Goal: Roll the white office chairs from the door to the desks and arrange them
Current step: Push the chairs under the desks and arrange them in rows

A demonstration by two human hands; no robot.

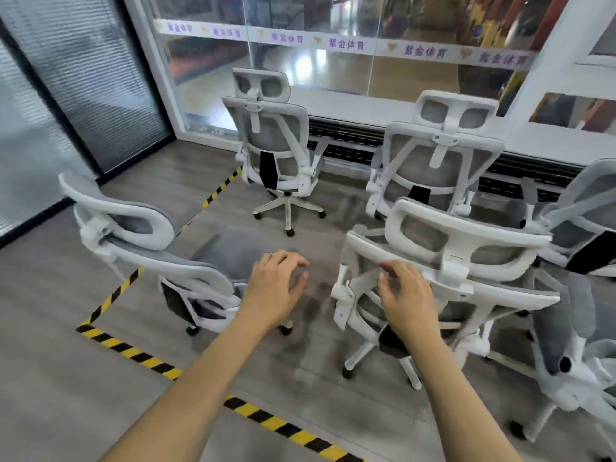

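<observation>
Two bare hands reach towards a cluster of white-framed, grey-mesh office chairs standing by a glass wall [333, 71]. The left hand [275, 290] hovers with fingers spread and loosely curved, holding nothing, above the grey plank floor [66, 378] between the near-left chair [133, 225] and the near-right chair [516, 291]. The right hand [408, 300], fingers likewise loose and gripping nothing, lies in front of the near-right chair's backrest; whether it touches the frame cannot be told. The far-centre chair [273, 128] and the far-right chair [440, 145] face the glass, and further chairs [586, 208] crowd the right edge. Yellow-and-black striped tape [133, 353] lines the floor at near left.
</observation>
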